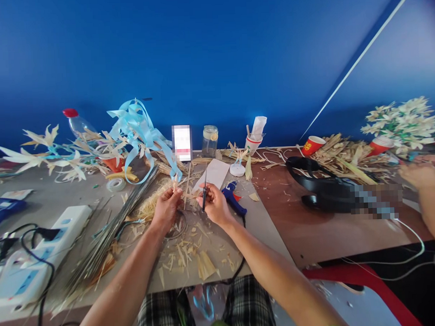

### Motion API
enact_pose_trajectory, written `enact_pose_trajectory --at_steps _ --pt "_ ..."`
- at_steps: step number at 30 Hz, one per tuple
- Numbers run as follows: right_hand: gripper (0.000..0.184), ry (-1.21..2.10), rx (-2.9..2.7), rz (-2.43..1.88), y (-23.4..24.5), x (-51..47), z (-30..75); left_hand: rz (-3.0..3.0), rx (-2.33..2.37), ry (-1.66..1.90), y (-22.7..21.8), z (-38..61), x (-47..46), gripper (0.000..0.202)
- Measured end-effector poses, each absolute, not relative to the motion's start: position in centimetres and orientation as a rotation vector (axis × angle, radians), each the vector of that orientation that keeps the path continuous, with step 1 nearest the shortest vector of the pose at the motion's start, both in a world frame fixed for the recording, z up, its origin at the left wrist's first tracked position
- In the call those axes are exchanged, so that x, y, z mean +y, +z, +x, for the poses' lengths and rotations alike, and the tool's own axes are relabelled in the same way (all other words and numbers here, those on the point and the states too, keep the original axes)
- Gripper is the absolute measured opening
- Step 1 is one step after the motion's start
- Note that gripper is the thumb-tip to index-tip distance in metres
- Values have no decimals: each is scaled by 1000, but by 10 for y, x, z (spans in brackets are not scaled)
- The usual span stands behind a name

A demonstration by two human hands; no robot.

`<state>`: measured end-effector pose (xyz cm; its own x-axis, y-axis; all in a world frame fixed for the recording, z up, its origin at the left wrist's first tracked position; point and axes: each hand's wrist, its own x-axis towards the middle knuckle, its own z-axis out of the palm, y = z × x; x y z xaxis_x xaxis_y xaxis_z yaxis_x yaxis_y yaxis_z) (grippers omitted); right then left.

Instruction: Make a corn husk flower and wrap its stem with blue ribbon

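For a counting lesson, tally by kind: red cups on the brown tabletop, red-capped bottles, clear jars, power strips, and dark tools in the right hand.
Red cups: 2
Red-capped bottles: 1
Clear jars: 1
Power strips: 1
Dark tools: 1
Total: 6

Dry husk scraps point(206, 266) look matt and papery, the blue ribbon point(132, 119) satiny cloth, the glue gun point(236, 203) smooth plastic.

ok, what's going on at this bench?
A person's left hand pinches a small pale piece; the right hand holds a slim dark tool, tip up. A blue glue gun lies beside the right hand, and dry scraps litter the grey tabletop. Another person's hand shows at far right.
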<state>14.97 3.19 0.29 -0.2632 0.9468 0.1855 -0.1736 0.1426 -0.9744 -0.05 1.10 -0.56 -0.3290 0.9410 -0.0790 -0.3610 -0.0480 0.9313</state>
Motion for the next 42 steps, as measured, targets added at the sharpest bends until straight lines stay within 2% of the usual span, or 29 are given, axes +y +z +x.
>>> enact_pose_trajectory --at_steps 9,15,30,42 --pt "37 1313 -1275 -813 5 36 152 521 949 1706 7 -1 7 31" --pt "35 1246 -1107 -890 0 41 149 578 910 1593 7 8 5 26" --pt "41 1258 -1425 -785 -6 23 139 661 889 1479 4 14 2 23" --pt "37 1247 -1368 -801 3 22 142 609 865 1416 3 14 0 19"
